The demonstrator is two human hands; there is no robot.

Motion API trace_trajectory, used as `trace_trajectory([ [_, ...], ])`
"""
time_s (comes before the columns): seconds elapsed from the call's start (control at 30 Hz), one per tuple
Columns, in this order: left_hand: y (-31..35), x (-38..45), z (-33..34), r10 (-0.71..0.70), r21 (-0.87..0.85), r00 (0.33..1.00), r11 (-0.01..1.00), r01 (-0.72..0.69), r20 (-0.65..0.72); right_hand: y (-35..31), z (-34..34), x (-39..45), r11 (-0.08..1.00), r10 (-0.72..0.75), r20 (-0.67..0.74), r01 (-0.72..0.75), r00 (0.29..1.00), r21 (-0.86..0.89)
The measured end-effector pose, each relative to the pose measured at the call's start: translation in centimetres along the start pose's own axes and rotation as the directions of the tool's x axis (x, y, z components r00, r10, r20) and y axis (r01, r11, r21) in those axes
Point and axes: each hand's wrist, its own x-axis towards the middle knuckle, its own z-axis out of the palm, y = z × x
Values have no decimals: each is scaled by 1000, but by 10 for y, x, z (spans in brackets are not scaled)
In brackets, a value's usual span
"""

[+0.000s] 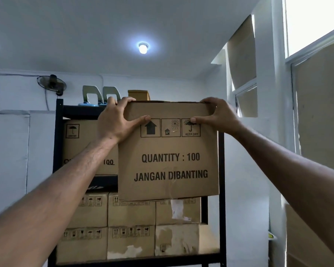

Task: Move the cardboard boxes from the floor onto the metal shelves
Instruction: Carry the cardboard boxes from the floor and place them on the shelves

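Hands grip the box [169,151] up high by its top corners: left hand [116,120] and right hand [218,114] both have fingers curled over the edge. It sits at the upper shelf [221,170] beside another box [79,145]. Push it in straight and slowly, keeping it level.

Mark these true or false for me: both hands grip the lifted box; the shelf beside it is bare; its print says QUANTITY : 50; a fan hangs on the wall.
1. Both the left hand and right hand grip the lifted box at its top corners. True.
2. The shelf beside it is bare. False: another box sits there.
3. Its print reads QUANTITY : 50. False: 100.
4. A fan hangs on the wall. True.
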Motion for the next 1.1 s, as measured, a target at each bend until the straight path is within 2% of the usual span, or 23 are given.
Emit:
trace_trajectory([
  [0.2, -4, 11, 2, 1, 23, 1000, 1000, -1, -7, 4, 5, 8, 1000, -4, -10, 4, 1000, 18],
  [0.33, -16, 15, 10, -28, 24, 999, 999, 27, 40, 3, 19, 14, 1000, 17, -3, -17, 1000, 9],
  [0.63, -56, -8, 63, -165, -35, 978, 985, 170, 125, 11, 89, 0, 989, 133, -45, -130, 990, 69],
  [0.77, -66, -26, 82, -144, -90, 980, 983, 157, 135, 14, 113, -9, 965, 221, -82, -206, 972, 163],
  [0.87, -70, -43, 97, -124, -128, 979, 981, 145, 161, 18, 128, -12, 934, 291, -52, -272, 955, 233],
  [1.0, -69, -60, 111, -132, 6, 982, 991, 132, 135, 27, 139, -18, 899, 345, 56, -347, 937, 269],
  [1.1, -66, -69, 119, -138, 23, 983, 990, 136, 123, 32, 146, -26, 891, 360, 76, -367, 930, 268],
])
